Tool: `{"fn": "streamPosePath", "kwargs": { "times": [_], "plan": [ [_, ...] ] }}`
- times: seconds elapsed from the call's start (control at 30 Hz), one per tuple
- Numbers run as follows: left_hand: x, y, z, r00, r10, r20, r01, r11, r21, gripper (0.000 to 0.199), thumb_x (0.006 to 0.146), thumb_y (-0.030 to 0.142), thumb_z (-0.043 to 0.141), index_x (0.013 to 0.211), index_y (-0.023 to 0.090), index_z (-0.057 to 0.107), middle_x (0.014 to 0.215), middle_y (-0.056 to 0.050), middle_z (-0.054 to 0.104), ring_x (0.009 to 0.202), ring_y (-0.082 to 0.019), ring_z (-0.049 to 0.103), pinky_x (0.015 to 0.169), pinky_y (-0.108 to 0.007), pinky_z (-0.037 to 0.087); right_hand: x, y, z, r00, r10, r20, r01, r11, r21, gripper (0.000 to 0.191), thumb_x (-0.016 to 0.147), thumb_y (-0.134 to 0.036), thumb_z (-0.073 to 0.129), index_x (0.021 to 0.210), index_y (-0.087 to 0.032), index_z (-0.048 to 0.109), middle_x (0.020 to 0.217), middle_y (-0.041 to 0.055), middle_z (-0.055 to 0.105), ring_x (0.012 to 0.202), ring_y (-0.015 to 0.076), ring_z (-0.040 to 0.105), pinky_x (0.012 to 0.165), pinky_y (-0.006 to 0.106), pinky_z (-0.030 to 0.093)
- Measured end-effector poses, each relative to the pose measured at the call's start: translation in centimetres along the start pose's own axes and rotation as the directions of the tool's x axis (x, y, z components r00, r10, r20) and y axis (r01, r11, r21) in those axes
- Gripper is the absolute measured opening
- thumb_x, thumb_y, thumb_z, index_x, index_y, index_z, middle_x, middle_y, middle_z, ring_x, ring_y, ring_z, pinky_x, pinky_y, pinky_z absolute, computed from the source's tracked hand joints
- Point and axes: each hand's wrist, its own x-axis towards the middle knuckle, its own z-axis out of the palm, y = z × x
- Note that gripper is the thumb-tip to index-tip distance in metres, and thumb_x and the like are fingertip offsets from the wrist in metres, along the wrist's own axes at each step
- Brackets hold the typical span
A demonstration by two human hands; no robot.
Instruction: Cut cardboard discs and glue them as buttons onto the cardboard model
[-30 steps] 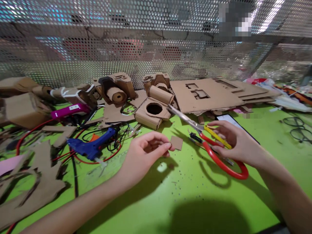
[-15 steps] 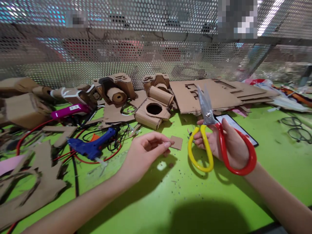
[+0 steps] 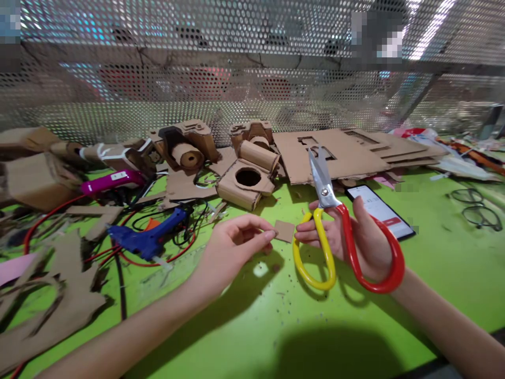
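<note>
Between the thumb and fingers of my left hand is pinched the corner of a small square piece of cardboard. My right hand holds a pair of scissors with one yellow and one red handle; the thumb side lies by the red loop and the fingers by the yellow one. The blades are slightly parted and point up and away from me. Just beyond the hands, a cardboard camera body with a round hole rests on the green table.
Left of my hands lie a blue glue gun, a purple glue gun and cardboard offcuts. Cardboard cameras and flat sheets line the mesh wall. A phone and glasses are at the right.
My right hand and the scissors have shifted left and slightly down, closer to the cardboard square, uncovering more of the phone. My left hand keeps its pinch, almost unmoved.
</note>
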Motion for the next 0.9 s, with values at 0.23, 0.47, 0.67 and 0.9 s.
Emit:
{"fn": "streamPosePath", "kwargs": {
  "times": [0.23, 0.47, 0.67, 0.9],
  "plan": [
    [-0.1, 0.2, 0.2, 1.0, 0.001, 0.023, 0.0, 1.0, -0.03, 0.006, 0.069, 0.011, 0.072, 0.064, 0.014, 0.069, 0.054, 0.003, 0.067, 0.05, -0.006, 0.059, 0.05, -0.011, 0.047, -0.8, 1.3, -0.2, 0.997, -0.051, -0.05, 0.026, 0.909, -0.416, 0.04, 0.088, -0.057, 0.054, 0.106, -0.022, 0.054, 0.081, 0.0022, 0.064, 0.067, 0.0149, 0.063, 0.065, 0.032, 0.057],
    [-0.7, 0.9, 0.5, 0.996, 0.043, 0.08, -0.025, 0.977, -0.213, 0.02, 0.072, 0.002, 0.063, 0.061, 0.017, 0.067, 0.056, 0.004, 0.067, 0.051, -0.009, 0.062, 0.052, -0.017, 0.053, -1.9, 1.5, 0.3, 0.711, -0.609, 0.351, 0.36, -0.113, -0.926, 0.015, 0.088, -0.026, 0.061, 0.099, -0.025, 0.051, 0.083, 0.0015, 0.05, 0.069, 0.0147, 0.049, 0.053, 0.025, 0.047],
    [-1.0, 0.3, 0.5, 0.991, 0.1, 0.087, -0.078, 0.971, -0.225, 0.019, 0.071, -0.001, 0.064, 0.065, 0.017, 0.068, 0.055, 0.004, 0.068, 0.049, -0.008, 0.063, 0.051, -0.014, 0.051, -2.3, 1.6, 0.5, 0.71, -0.547, 0.442, 0.301, -0.332, -0.894, 0.022, 0.09, -0.039, 0.056, 0.097, -0.02, 0.046, 0.083, 0.0034, 0.044, 0.065, 0.0148, 0.047, 0.046, 0.024, 0.046],
    [-1.3, 0.7, 0.6, 0.991, 0.128, 0.046, -0.108, 0.946, -0.305, 0.016, 0.069, 0.001, 0.067, 0.068, 0.017, 0.067, 0.065, 0.003, 0.073, 0.056, -0.008, 0.065, 0.05, -0.011, 0.052, -2.3, 1.6, -0.2, 0.662, -0.53, 0.529, 0.25, -0.509, -0.824, 0.018, 0.094, -0.035, 0.049, 0.101, -0.019, 0.049, 0.082, 0.0049, 0.05, 0.062, 0.0143, 0.049, 0.046, 0.024, 0.044]
  ]
}}
